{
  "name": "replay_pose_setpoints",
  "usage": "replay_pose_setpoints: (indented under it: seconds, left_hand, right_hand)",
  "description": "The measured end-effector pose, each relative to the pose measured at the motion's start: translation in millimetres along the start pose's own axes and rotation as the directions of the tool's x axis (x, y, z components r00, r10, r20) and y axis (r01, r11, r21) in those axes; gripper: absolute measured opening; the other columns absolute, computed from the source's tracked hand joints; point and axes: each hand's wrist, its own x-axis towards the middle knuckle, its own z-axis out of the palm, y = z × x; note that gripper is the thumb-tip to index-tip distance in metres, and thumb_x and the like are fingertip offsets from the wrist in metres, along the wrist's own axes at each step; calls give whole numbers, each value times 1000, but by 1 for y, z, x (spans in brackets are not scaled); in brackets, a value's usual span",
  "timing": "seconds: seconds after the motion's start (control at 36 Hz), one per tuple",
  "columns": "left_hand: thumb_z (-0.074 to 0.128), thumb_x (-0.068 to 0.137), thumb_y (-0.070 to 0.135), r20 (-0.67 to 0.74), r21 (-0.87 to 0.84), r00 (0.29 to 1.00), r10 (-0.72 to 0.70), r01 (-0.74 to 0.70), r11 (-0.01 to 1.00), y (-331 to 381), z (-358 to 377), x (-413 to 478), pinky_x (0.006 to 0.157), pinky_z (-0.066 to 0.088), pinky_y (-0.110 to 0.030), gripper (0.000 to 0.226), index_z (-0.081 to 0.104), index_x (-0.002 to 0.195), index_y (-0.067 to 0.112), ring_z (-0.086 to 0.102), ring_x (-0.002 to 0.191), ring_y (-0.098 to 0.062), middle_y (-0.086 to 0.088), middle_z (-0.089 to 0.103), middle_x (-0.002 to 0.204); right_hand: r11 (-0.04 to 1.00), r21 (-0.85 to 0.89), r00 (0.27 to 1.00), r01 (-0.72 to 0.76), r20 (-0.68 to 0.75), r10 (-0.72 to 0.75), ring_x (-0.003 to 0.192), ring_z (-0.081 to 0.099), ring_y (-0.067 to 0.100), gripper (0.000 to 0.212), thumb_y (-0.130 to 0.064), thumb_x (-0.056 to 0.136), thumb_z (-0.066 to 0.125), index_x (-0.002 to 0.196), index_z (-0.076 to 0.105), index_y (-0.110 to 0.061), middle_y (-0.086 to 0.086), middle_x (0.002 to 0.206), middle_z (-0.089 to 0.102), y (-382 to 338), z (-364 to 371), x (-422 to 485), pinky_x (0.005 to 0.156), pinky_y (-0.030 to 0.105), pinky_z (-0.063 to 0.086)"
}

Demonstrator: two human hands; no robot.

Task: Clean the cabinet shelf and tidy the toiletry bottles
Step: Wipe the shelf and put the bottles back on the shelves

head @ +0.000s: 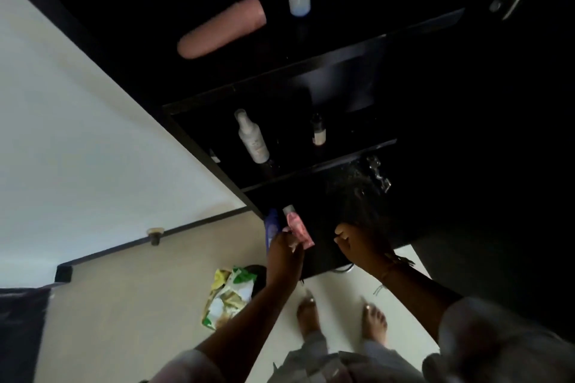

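Labels give me nothing readable: the pale label on the dark bottle (299, 0) and the print on the pink tube (298, 228) are too blurred.

I count six toiletry containers in the black cabinet (193, 104). Two are on the upper shelf: the dark bottle standing, and a big pink bottle (221, 26) lying on its side. Two stand on the middle shelf: a white spray bottle (252, 137) and a small dark-capped bottle (319, 134).

The last two are at the lower shelf's left front corner, in my left hand (284, 247). Its fingers curl round the pink tube, and a blue bottle (271, 227) sits against the same hand.

My right hand (357, 246) is just beside it over the lower shelf, fingers curled. Something dark blurs next to it, and I cannot tell whether the hand holds it.

One green-and-yellow packet (228, 295) lies on the floor.
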Motion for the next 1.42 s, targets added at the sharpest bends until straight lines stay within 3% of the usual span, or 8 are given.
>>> replay_pose_setpoints:
  seconds: [0.5,0.67,0.81,0.94,1.06,1.22,1.36,1.42]
  left_hand:
    - [52,96,22,-10,22,954,-300,300,954,-47,55,47,71,40,-25,20,61,109,9,65,98,-26,-10,69,102]
    - [44,101,17,31,193,989,-148,139,971,-47,60,54,88,52,-30,24,60,113,3,65,100,-21,-13,68,110]
    - [48,100,21,55,223,987,-149,134,966,-50,65,60,70,38,-15,19,61,108,10,61,89,-9,-4,69,104]
    - [49,99,24,95,268,987,-129,100,958,-45,67,58,53,31,-13,22,63,102,7,52,74,-5,-6,70,99]
    - [47,100,30,151,304,985,-79,29,952,-38,62,51,62,35,-13,27,59,110,8,53,77,-7,-6,67,103]
    - [46,99,24,117,146,989,-88,70,987,-14,31,30,51,30,-10,21,55,81,20,50,62,1,6,57,75]
    - [54,93,19,89,15,996,14,-15,1000,6,-1,6,59,39,-11,11,64,94,17,59,75,-8,16,57,87]
    - [56,91,17,60,30,995,76,-78,996,15,-14,-2,69,47,-18,15,67,100,12,63,84,-16,-1,66,104]
  right_hand:
    - [976,81,979,-201,60,197,101,64,36,37,-47,89,54,108,63,-17,15,110,67,-14,93,79,80,42,55]
    - [962,88,963,-260,103,250,90,68,31,33,-43,94,53,100,69,-15,13,99,71,-15,104,85,74,35,55]
    - [929,216,947,-300,185,263,72,66,23,23,-29,90,62,76,70,-14,6,76,69,-9,102,86,57,21,42]
    - [906,291,947,-308,188,261,66,63,21,28,-23,87,65,61,56,-21,5,68,65,-2,100,79,60,29,50]
    - [873,384,954,-300,140,266,56,51,19,35,-19,86,64,55,49,-21,1,55,51,2,85,62,58,31,43]
    - [831,485,954,-273,25,298,82,64,25,6,-10,88,63,93,66,-11,12,90,68,-4,36,24,73,35,53]
    - [864,438,934,-249,-126,333,79,67,22,13,-12,85,63,95,68,-19,5,88,71,-17,-14,-7,69,34,57]
    - [882,413,926,-226,-190,326,77,65,21,12,-15,83,63,89,65,-26,-1,82,68,-25,-35,-22,66,29,54]
